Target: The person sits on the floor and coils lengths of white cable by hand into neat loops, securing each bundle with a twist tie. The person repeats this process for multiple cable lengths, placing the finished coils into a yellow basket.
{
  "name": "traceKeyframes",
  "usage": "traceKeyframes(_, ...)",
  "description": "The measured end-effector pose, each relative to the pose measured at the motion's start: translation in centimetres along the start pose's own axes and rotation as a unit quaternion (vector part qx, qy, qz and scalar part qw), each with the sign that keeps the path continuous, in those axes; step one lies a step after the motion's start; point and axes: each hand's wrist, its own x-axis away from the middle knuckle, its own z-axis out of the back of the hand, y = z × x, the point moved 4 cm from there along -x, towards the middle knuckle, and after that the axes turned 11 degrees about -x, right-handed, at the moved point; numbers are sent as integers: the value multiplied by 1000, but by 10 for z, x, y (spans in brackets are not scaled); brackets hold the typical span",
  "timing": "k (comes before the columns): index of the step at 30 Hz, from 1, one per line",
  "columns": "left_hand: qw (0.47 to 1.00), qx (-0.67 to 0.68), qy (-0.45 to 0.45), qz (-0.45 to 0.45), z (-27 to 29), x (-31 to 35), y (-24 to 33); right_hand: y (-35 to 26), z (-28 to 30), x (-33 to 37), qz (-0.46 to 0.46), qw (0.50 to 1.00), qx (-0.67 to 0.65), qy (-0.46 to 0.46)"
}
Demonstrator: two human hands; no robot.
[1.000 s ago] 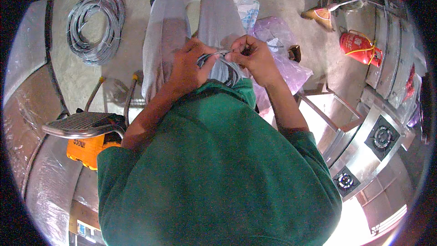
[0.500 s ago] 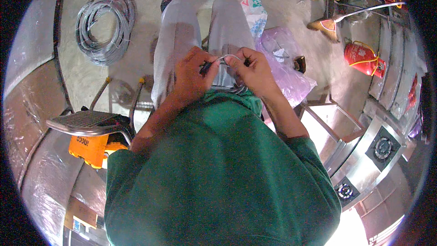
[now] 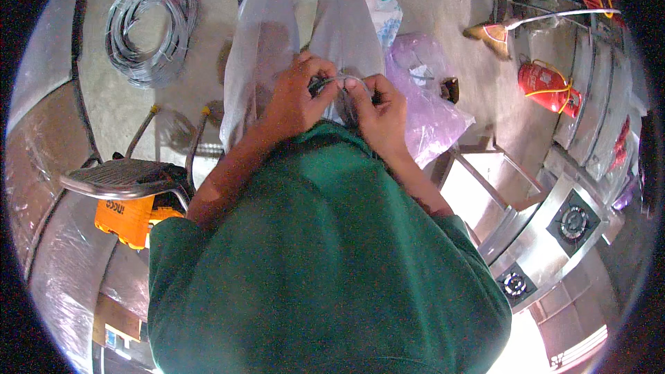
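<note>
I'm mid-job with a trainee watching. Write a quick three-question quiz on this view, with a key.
1. Multiple choice: which of these is left of the grey trousers?
A) a broom
B) a coil of wire
C) a red cylinder

2. True or false: the purple plastic bag lies to the right of the grey trousers.

3. Short answer: what runs between the left hand and the right hand?

Key: 1. B; 2. true; 3. a thin grey strand.
</note>
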Motion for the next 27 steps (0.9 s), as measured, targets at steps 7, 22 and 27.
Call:
traceKeyframes(7, 996, 37, -38, 72, -7, 1, 0, -2, 7, 2, -28, 999, 18, -38)
traceKeyframes(22, 999, -28, 44, -4, -4, 15, 25, -8, 10, 13, -15, 992, 121, -28)
traceKeyframes(27, 996, -71, 31, -53, -5, 17, 29, -5, 3, 23, 38, 997, 49, 54)
